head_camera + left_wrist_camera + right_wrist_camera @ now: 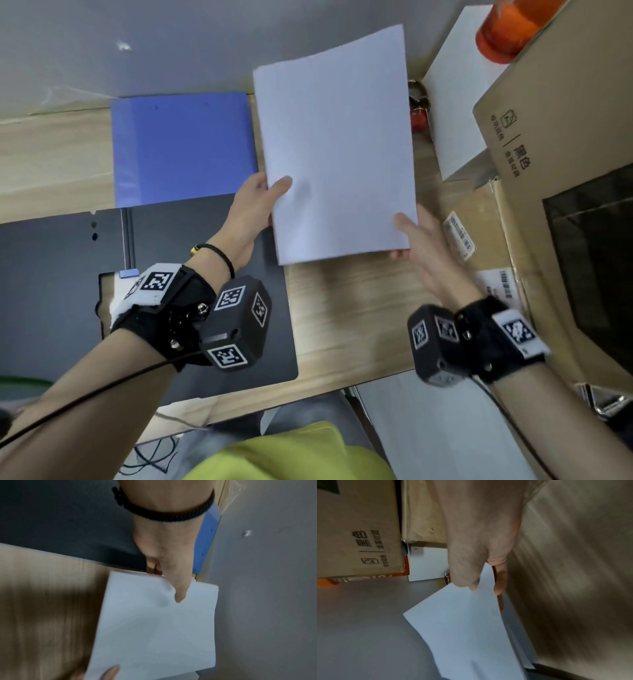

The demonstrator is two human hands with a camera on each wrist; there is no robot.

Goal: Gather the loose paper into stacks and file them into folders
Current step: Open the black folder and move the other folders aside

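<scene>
A stack of white paper [337, 147] is held up off the wooden desk [352, 308], tilted, between both hands. My left hand [263, 198] pinches its left edge, thumb on top and fingers underneath. My right hand [409, 236] pinches the near right corner the same way. In the left wrist view the thumb lies across the paper stack [157, 626]; in the right wrist view the paper stack [462, 626] hangs from my thumb and fingers. A closed blue folder [183, 147] lies flat at the back left. A dark grey folder [191, 260] lies below it.
Large cardboard boxes [561, 171] crowd the right side of the desk, with a white box [459, 102] behind and an orange container [507, 27] on top. Small red items [418, 113] sit by the wall. Bare wood lies under the paper.
</scene>
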